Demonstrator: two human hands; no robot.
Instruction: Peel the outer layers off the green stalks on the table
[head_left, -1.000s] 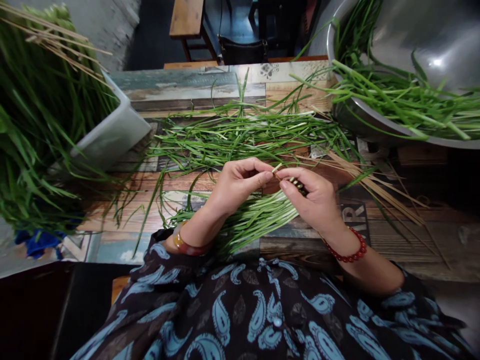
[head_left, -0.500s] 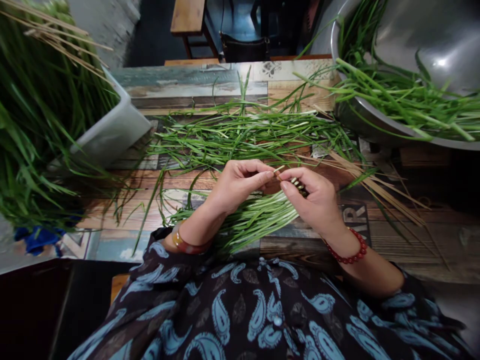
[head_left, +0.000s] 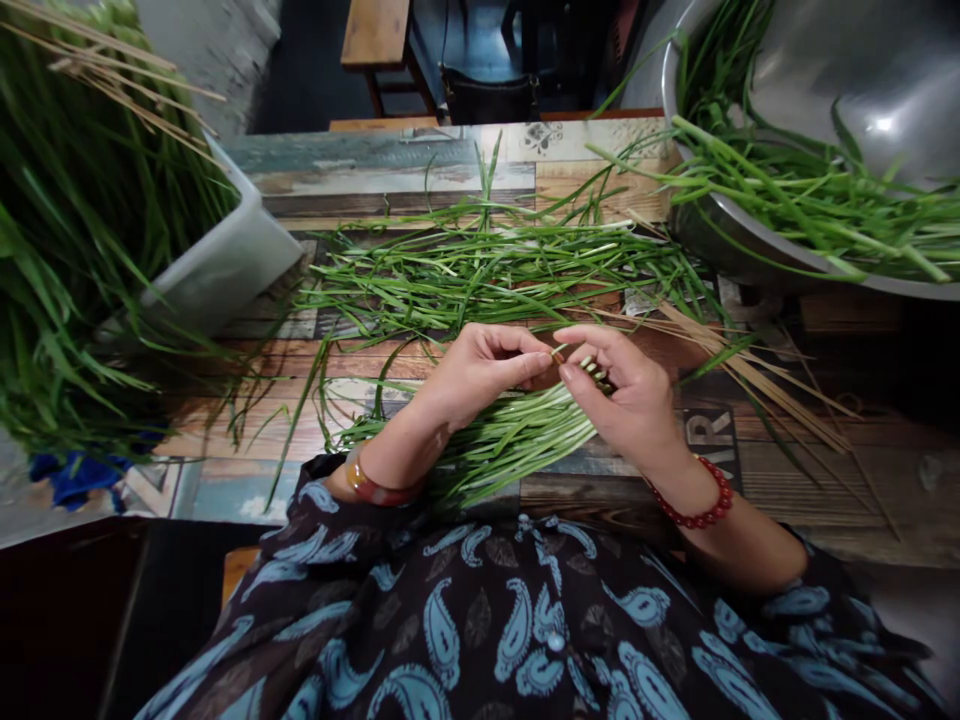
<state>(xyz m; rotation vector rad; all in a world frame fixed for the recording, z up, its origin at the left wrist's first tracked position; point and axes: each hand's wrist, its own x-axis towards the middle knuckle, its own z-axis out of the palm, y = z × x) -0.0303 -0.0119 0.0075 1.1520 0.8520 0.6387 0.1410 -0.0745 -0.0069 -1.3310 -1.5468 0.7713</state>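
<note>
Two hands of yours are on the near side of the loose pile [head_left: 480,270], w/ its long green stalks spread across the tabletop [head_left: 570,500]. Your L hand [head_left: 480,375] pinches a single stalk [head_left: 556,350] btwn thumb & index, right by a thin brown stick [head_left: 557,359]. Your R hand [head_left: 630,395] has index & thumb parted next to it; can't tell what its tucked fingers grip, b/c they're hidden.

The lined-up row [head_left: 517,440] is on the pile's near side too, below your hands, pale ends bunched at your R hand, prob. threaded on that stick.

Progress, est. from the layout: one decent-size batch sits in order, side by side. Lots is left loose: the pile itself, the greens [head_left: 90,210] heaped in the white tub [head_left: 217,270] L of the pile, & spare sticks [head_left: 780,385] R of it, toward you. More sticks [head_left: 120,75] lie atop the tub greens. Steel bowl [head_left: 832,60], R of the pile, has stalks [head_left: 810,190] over its rim; can't tell if those are sorted or not.
</note>
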